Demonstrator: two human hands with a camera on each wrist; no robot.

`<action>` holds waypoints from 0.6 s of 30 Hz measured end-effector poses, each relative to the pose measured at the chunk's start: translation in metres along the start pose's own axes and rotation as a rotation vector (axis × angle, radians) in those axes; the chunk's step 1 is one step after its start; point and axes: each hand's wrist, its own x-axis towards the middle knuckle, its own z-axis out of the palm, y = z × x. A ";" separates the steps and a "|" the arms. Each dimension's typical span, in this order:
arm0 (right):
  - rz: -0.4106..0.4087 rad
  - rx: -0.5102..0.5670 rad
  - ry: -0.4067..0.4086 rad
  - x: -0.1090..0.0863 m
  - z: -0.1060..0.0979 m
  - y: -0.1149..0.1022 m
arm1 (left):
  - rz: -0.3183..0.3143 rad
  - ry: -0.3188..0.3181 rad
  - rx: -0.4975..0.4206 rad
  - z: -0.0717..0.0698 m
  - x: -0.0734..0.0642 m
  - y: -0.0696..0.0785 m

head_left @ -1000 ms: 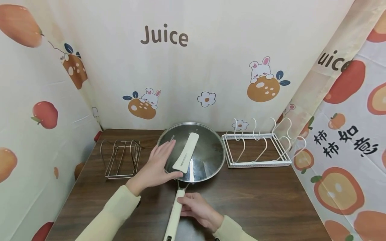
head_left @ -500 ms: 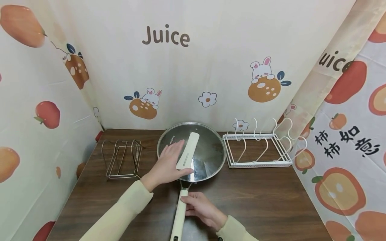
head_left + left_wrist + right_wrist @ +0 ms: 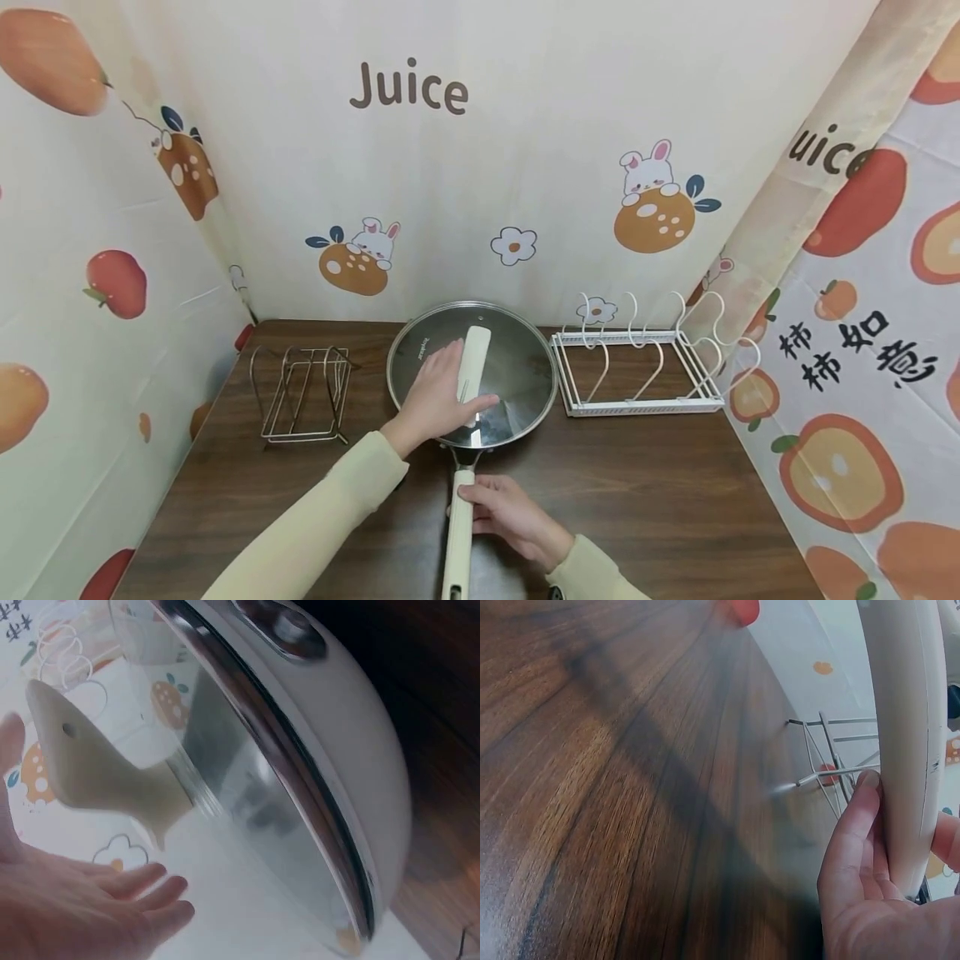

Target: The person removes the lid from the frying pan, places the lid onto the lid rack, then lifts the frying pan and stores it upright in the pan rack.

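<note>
Poising the wide left hand (image 3: 433, 390) just left of the away-pointing lid knob (image 3: 473, 360), pinching the pan handle (image 3: 458, 537) in the right hand (image 3: 512, 512).

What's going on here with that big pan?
A person's right hand is gripping the long cream pan handle. The pan has its glass lid on. The left hand is held open close to the lid handle, not gripping it. A metal wire rack stands left of the pan, and a white rack to its right.
</note>
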 end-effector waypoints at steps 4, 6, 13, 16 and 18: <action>-0.001 0.003 -0.004 -0.001 -0.004 -0.001 | -0.085 -0.005 -0.042 0.007 0.009 0.005; -0.003 0.002 -0.004 -0.001 -0.007 -0.001 | -0.124 -0.006 -0.044 0.010 0.014 0.006; -0.005 -0.006 0.003 -0.002 -0.014 0.000 | -0.185 0.032 -0.066 0.018 0.026 0.008; 0.000 -0.011 -0.003 -0.003 -0.016 0.000 | -0.198 0.060 -0.109 0.021 0.030 0.009; 0.001 -0.014 -0.004 -0.004 -0.017 -0.001 | -0.209 0.079 -0.120 0.023 0.031 0.008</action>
